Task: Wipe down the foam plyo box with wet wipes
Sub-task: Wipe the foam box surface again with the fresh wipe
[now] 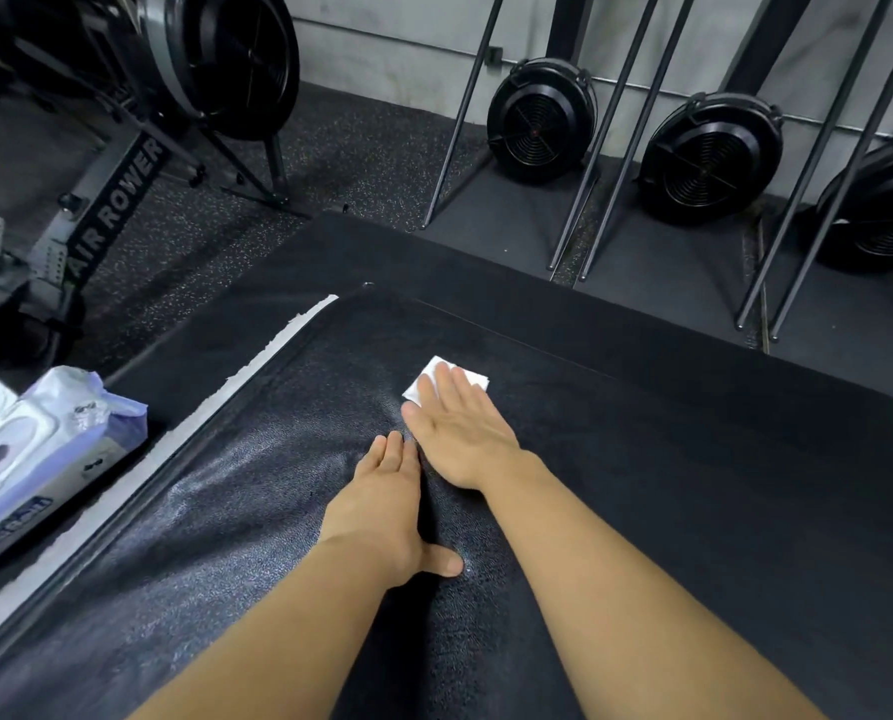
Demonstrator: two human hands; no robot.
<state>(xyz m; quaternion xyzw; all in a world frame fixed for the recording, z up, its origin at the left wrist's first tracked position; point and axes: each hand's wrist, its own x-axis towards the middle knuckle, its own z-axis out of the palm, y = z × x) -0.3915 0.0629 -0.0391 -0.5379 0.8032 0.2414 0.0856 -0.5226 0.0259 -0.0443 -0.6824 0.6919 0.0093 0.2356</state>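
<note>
The black foam plyo box (668,485) fills the middle and right of the head view; its top looks wet and shiny on the left part. A folded white wet wipe (442,370) lies on the box top. My right hand (460,433) lies flat on the wipe with straight fingers and presses it down. My left hand (382,506) rests flat on the box top just beside and behind the right hand, fingers straight, thumb stretched out to the right.
A pack of wet wipes (34,459) lies on a lower black surface at the left. An air rower (112,200) stands at the upper left. Black fans (540,122) and slanted metal bars (616,137) line the far wall.
</note>
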